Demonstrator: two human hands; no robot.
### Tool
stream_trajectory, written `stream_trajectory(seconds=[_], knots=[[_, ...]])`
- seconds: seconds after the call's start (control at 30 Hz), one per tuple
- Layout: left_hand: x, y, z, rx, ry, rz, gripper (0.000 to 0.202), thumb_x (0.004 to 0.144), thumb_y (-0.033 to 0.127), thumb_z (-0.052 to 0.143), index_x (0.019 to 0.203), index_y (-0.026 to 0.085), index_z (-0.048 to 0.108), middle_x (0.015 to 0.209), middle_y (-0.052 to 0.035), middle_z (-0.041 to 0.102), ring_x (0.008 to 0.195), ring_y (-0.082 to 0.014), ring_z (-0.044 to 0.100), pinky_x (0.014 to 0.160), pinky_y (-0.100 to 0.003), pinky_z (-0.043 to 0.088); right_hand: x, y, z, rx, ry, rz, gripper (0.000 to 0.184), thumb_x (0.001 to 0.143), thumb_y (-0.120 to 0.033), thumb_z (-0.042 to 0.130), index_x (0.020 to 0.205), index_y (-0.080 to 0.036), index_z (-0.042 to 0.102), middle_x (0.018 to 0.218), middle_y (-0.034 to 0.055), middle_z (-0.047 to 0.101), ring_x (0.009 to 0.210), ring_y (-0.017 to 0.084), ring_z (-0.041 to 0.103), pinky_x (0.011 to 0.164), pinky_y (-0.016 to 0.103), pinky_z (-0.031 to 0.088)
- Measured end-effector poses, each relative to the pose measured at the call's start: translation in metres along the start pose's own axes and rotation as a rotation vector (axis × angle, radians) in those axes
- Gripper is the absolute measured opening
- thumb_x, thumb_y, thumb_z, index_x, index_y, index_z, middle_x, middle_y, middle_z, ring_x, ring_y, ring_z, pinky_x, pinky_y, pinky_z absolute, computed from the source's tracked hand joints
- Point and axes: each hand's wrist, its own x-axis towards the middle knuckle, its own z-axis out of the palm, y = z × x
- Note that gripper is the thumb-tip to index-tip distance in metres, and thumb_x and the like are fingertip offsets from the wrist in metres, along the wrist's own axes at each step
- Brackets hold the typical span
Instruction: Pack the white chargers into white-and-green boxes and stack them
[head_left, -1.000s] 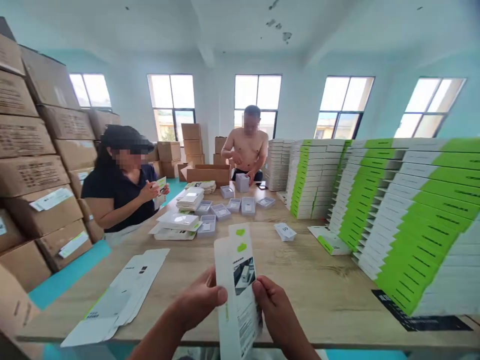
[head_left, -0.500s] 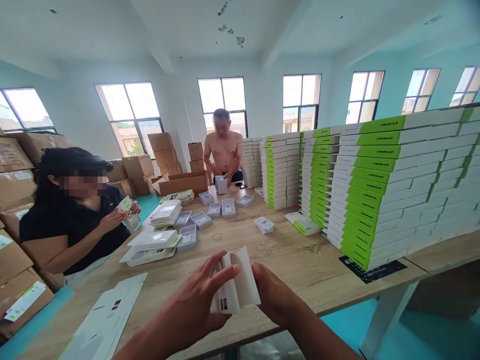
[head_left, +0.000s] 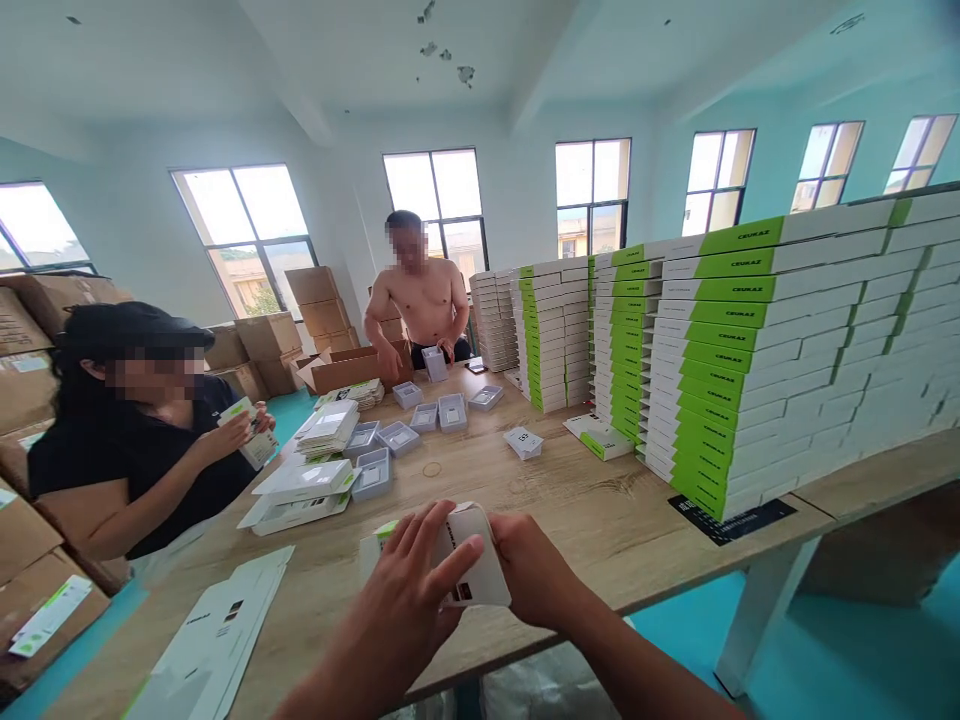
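Over the near edge of the table, a white and green cardboard box (head_left: 478,560) with small dark print is between my hands. My left hand (head_left: 420,575) grips it from the left, with fingers over its top and thumb across the printed face. My right hand (head_left: 525,565) closes on its right end, fingers curled behind it and partly hidden. The end toward my right hand looks rounded over. To the left lie flat, unfolded box blanks (head_left: 217,640). Beyond my hands a small white tray with a card (head_left: 523,441) rests on the table.
Tall stacks of white and green boxes (head_left: 705,390) line the right side. Several open white trays (head_left: 397,437) and piled flat blanks (head_left: 328,428) sit at the left. One co-worker (head_left: 150,430) holds a box at left; another (head_left: 420,300) stands at the far end by a carton (head_left: 337,368).
The box in my hands has turned so its printed face shows, and its open end flap is folded over. The far co-worker has leaned left, one hand reaching down beside the carton.
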Motion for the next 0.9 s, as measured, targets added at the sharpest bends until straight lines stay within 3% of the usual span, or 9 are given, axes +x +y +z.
stream_trajectory(seconds=[0.07,0.13,0.23,0.33,0.47,0.63,0.73,0.83,0.9], knots=[[-0.002,-0.002,-0.003,-0.079,-0.021,-0.048,0.087,0.08,0.011,0.075,0.149,0.032,0.027,0.151,-0.0152,0.044,0.133,-0.0328,0.05,0.108,-0.054,0.047,-0.003,-0.01,-0.004,-0.241,0.023,-0.087,0.042,0.102,-0.041,0.043,0.074,-0.018,0.063,0.07,0.0016,0.066,0.061,0.012,0.051,0.058,0.023,0.031],[-0.004,-0.004,-0.01,-0.193,-0.099,-0.117,0.069,0.089,0.019,0.07,0.147,0.031,0.035,0.147,-0.0128,0.049,0.133,-0.0284,0.051,0.108,-0.046,0.049,-0.007,-0.017,-0.006,-0.362,0.003,-0.124,0.046,0.105,-0.039,0.037,0.073,-0.019,0.063,0.066,0.0007,0.064,0.058,0.012,0.05,0.057,0.024,0.029],[0.001,-0.006,-0.024,-0.344,-0.206,-0.165,0.031,0.097,0.019,0.058,0.126,0.031,0.056,0.141,-0.0069,0.053,0.129,-0.0214,0.055,0.106,-0.034,0.049,-0.011,-0.022,-0.005,-0.465,-0.023,-0.157,0.052,0.107,-0.04,0.033,0.071,-0.019,0.063,0.062,0.0001,0.063,0.056,0.011,0.052,0.056,0.024,0.028],[0.011,-0.008,-0.035,-0.442,-0.321,-0.152,0.015,0.098,0.019,0.058,0.11,0.026,0.062,0.137,-0.0059,0.056,0.125,-0.0197,0.058,0.105,-0.029,0.049,-0.011,-0.025,-0.007,-0.582,-0.039,-0.229,0.051,0.108,-0.037,0.031,0.076,-0.02,0.066,0.067,0.0006,0.068,0.057,0.011,0.054,0.058,0.026,0.027],[0.014,-0.008,-0.04,-0.398,-0.379,-0.067,0.016,0.101,0.015,0.048,0.098,0.022,0.062,0.117,-0.0058,0.067,0.104,-0.0171,0.065,0.092,-0.026,0.052,-0.006,-0.032,-0.022,-0.764,-0.167,-0.242,0.026,0.097,-0.028,0.055,0.078,-0.021,0.071,0.07,0.0014,0.073,0.059,0.013,0.059,0.056,0.027,0.026],[0.009,-0.008,-0.036,-0.24,-0.331,0.006,0.026,0.096,0.009,0.053,0.114,0.024,0.064,0.134,-0.0077,0.063,0.12,-0.023,0.061,0.101,-0.034,0.051,0.003,-0.038,-0.034,-0.976,-0.281,-0.216,0.027,0.092,-0.013,0.056,0.069,-0.018,0.07,0.069,0.0073,0.075,0.06,0.017,0.064,0.056,0.027,0.031],[0.011,-0.01,-0.033,-0.204,-0.328,0.033,0.054,0.09,0.005,0.058,0.139,0.028,0.053,0.137,-0.0062,0.063,0.125,-0.0244,0.058,0.107,-0.04,0.049,-0.001,-0.026,-0.031,-0.726,-0.105,-0.211,0.022,0.097,-0.021,0.054,0.083,-0.019,0.071,0.076,0.0058,0.076,0.068,0.017,0.068,0.063,0.025,0.041],[0.008,-0.013,-0.028,-0.183,-0.256,-0.007,0.052,0.098,0.012,0.052,0.146,0.031,0.048,0.137,-0.0052,0.063,0.123,-0.0228,0.058,0.105,-0.039,0.051,-0.014,-0.001,-0.027,-0.269,0.126,-0.252,0.027,0.102,-0.042,0.05,0.111,-0.022,0.065,0.093,0.0051,0.076,0.083,0.018,0.071,0.072,0.026,0.052],[0.002,-0.014,-0.023,-0.174,-0.216,-0.037,0.05,0.1,0.016,0.051,0.148,0.033,0.047,0.137,-0.0044,0.064,0.122,-0.0231,0.059,0.104,-0.039,0.052,-0.021,0.018,-0.025,-0.152,0.178,-0.361,0.034,0.098,-0.051,0.057,0.118,-0.024,0.063,0.106,0.0072,0.075,0.097,0.021,0.07,0.082,0.03,0.055]])
